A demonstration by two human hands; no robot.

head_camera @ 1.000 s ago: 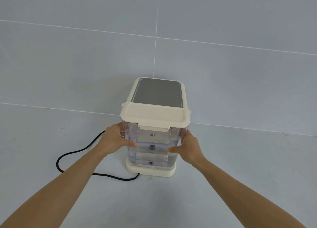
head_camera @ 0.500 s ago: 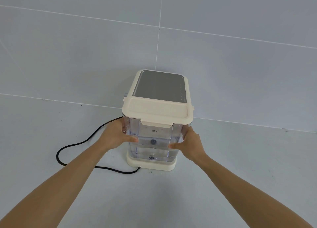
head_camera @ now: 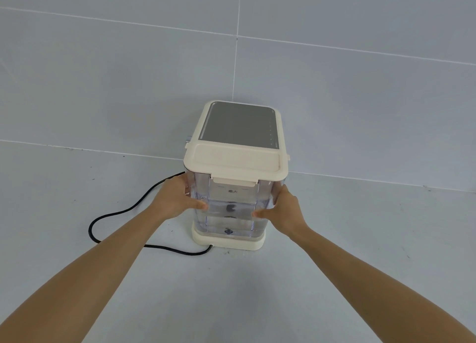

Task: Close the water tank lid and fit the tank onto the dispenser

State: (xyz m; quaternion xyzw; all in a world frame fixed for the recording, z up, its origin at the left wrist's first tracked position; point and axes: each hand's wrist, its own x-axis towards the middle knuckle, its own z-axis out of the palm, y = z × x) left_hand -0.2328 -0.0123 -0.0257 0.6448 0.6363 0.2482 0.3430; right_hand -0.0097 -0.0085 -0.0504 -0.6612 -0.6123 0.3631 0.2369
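Note:
A clear water tank (head_camera: pixel 231 208) with a cream lid (head_camera: pixel 235 163) lying flat on top stands on the cream base (head_camera: pixel 229 242) of the dispenser. The dispenser body with its grey top panel (head_camera: pixel 238 126) rises right behind the tank. My left hand (head_camera: pixel 175 199) grips the tank's left side with the thumb across the front. On the tank's right side my right hand (head_camera: pixel 282 212) holds it the same way. The tank looks level and flush against the dispenser.
A black power cord (head_camera: pixel 123 213) loops over the grey surface to the left and runs into the base's front left corner. A grey tiled wall (head_camera: pixel 360 110) stands directly behind the dispenser.
The tank has settled slightly lower onto the base and closer to the dispenser body. Both hands keep the same grip on its sides.

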